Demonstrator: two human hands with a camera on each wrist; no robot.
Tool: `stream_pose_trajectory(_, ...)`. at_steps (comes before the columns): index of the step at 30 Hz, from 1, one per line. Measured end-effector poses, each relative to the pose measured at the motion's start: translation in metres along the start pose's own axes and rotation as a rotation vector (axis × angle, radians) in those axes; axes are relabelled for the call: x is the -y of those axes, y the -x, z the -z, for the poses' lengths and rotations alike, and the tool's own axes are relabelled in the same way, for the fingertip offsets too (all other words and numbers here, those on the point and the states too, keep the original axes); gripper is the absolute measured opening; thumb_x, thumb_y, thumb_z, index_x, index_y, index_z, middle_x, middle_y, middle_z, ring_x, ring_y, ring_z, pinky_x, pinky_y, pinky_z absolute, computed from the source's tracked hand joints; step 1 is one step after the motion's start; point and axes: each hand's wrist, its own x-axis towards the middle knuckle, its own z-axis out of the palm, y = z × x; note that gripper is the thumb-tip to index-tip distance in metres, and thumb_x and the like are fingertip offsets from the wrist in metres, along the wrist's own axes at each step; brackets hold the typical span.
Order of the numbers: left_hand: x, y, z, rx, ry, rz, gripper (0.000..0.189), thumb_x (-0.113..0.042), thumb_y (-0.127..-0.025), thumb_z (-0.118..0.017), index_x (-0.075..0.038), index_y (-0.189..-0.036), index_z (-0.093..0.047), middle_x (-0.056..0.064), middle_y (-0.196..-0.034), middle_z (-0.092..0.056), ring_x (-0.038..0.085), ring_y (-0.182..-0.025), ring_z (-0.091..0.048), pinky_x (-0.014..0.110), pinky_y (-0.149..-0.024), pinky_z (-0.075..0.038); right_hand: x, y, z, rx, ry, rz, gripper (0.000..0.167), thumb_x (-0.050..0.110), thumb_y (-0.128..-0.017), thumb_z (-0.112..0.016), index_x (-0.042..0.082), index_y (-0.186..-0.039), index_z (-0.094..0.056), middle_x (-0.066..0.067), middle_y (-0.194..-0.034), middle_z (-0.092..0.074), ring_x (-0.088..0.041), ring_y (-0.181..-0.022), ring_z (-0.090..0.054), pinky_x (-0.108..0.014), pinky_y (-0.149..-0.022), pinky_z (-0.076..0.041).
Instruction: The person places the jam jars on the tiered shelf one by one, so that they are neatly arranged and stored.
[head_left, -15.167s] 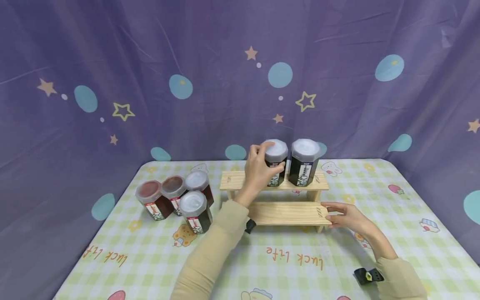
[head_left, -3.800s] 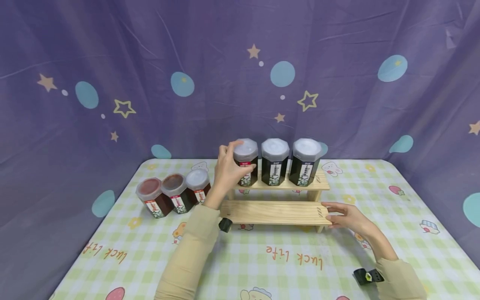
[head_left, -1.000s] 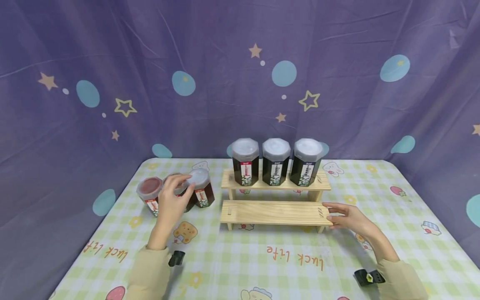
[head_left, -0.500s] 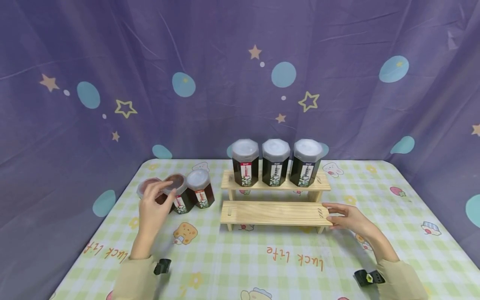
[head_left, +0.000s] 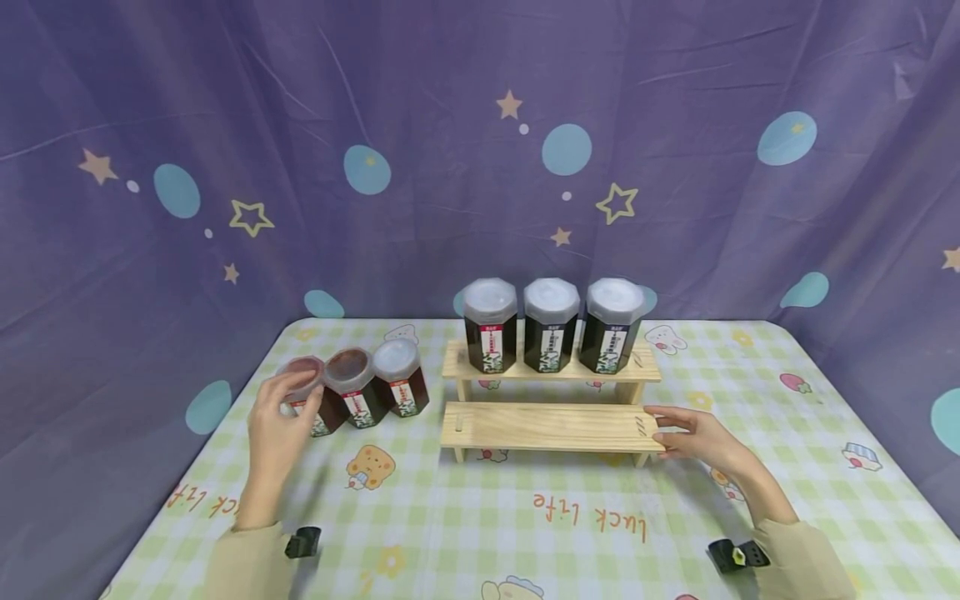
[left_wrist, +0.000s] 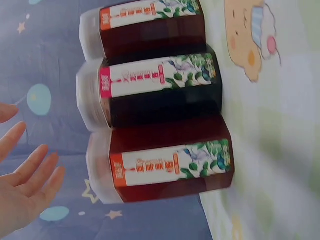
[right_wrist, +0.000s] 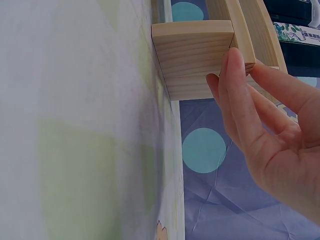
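Observation:
My left hand [head_left: 276, 421] hovers at the leftmost jar [head_left: 322, 414] of a row on the table, fingers spread around its lid. In the left wrist view the fingers of the left hand [left_wrist: 30, 185] stand apart from the lids of the jars [left_wrist: 172, 167]. Beside that jar are a dark jar with a pink label [head_left: 362, 404] and a reddish jar with a white lid [head_left: 408, 392]. My right hand [head_left: 701, 437] grips the right end of the low step of a two-tier wooden shelf [head_left: 551, 427], fingertips on the board's edge [right_wrist: 243, 35].
On the shelf's upper tier stand three dark lidded jars, one with a red-topped label [head_left: 491, 333], a middle jar [head_left: 552, 333] and a right jar [head_left: 609, 333]. A checked tablecloth [head_left: 525, 542] covers the table; a purple curtain [head_left: 450, 83] hangs behind.
Earlier, the left hand set two dark jars on the upper tier from the left group. Over the last second it has moved left across the remaining jars. The right hand has stayed on the shelf.

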Motion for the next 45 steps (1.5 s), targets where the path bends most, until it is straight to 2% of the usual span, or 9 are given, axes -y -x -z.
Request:
stream_pose_trajectory(6, 0.009, 0.000, 0.008, 0.027, -0.023, 0.035, 0.025, 0.002, -0.072, -0.066, 0.003, -0.097, -0.063, 0.019, -0.102, -0.053, 0.027, -0.096, -0.047, 0.013, -0.076, -0.028, 0.001, 0.000, 0.000, 0.001, -0.001, 0.008, 0.056, 0.014, -0.085, -0.058, -0.007, -0.132, -0.033, -0.037, -0.124, -0.035, -0.022, -0.089, -0.060, -0.036, -0.072, -0.051)
stream_pose_trajectory(9, 0.013, -0.001, 0.011, 0.049, -0.053, 0.043, 0.027, 0.002, -0.072, -0.066, 0.002, -0.099, -0.062, 0.020, -0.104, -0.050, 0.028, -0.095, -0.046, 0.019, -0.075, -0.029, 0.001, 0.000, 0.000, 0.000, -0.007, 0.004, 0.057, 0.013, -0.085, -0.058, -0.007, -0.132, -0.033, -0.037, -0.124, -0.035, -0.021, -0.089, -0.060, -0.035, -0.071, -0.051)
stream_pose_trajectory(15, 0.019, -0.004, 0.017, 0.110, -0.086, 0.073, 0.030, -0.001, -0.074, -0.064, 0.003, -0.103, -0.060, 0.024, -0.107, -0.045, 0.037, -0.097, -0.043, 0.041, -0.081, -0.032, 0.001, 0.000, 0.000, -0.003, -0.011, -0.002, 0.057, 0.013, -0.085, -0.058, -0.007, -0.132, -0.033, -0.037, -0.125, -0.035, -0.021, -0.089, -0.060, -0.034, -0.072, -0.051)
stream_pose_trajectory(19, 0.023, -0.007, 0.020, 0.170, -0.103, 0.109, 0.033, -0.005, -0.075, -0.063, 0.003, -0.107, -0.058, 0.026, -0.110, -0.042, 0.041, -0.104, -0.039, 0.052, -0.087, -0.029, 0.001, -0.001, 0.000, -0.005, -0.012, -0.005, 0.057, 0.013, -0.085, -0.058, -0.007, -0.132, -0.034, -0.037, -0.124, -0.035, -0.021, -0.088, -0.060, -0.035, -0.072, -0.051)
stream_pose_trajectory(26, 0.031, -0.015, 0.021, 0.275, -0.164, 0.158, 0.040, -0.012, -0.078, -0.059, 0.004, -0.114, -0.052, 0.028, -0.117, -0.035, 0.045, -0.108, -0.035, 0.056, -0.088, -0.027, 0.000, -0.001, 0.000, -0.002, -0.012, -0.004, 0.056, 0.012, -0.085, -0.058, -0.007, -0.132, -0.034, -0.037, -0.124, -0.035, -0.022, -0.087, -0.061, -0.036, -0.072, -0.051)
stream_pose_trajectory(33, 0.040, -0.019, 0.019, 0.383, -0.172, 0.190, 0.051, -0.018, -0.081, -0.060, 0.002, -0.124, -0.042, 0.030, -0.124, -0.025, 0.051, -0.110, -0.030, 0.062, -0.086, -0.027, 0.000, -0.001, 0.001, 0.003, -0.019, -0.001, 0.056, 0.012, -0.085, -0.058, -0.007, -0.132, -0.033, -0.037, -0.124, -0.035, -0.022, -0.087, -0.061, -0.036, -0.072, -0.051)
stream_pose_trajectory(45, 0.053, -0.020, 0.011, 0.419, -0.135, 0.188, 0.063, -0.018, -0.079, -0.064, 0.004, -0.130, -0.035, 0.034, -0.125, -0.022, 0.050, -0.109, -0.031, 0.062, -0.085, -0.028, 0.000, 0.000, 0.000, 0.005, -0.011, 0.012, 0.057, 0.013, -0.085, -0.058, -0.008, -0.131, -0.033, -0.037, -0.125, -0.033, -0.022, -0.091, -0.059, -0.035, -0.071, -0.051)
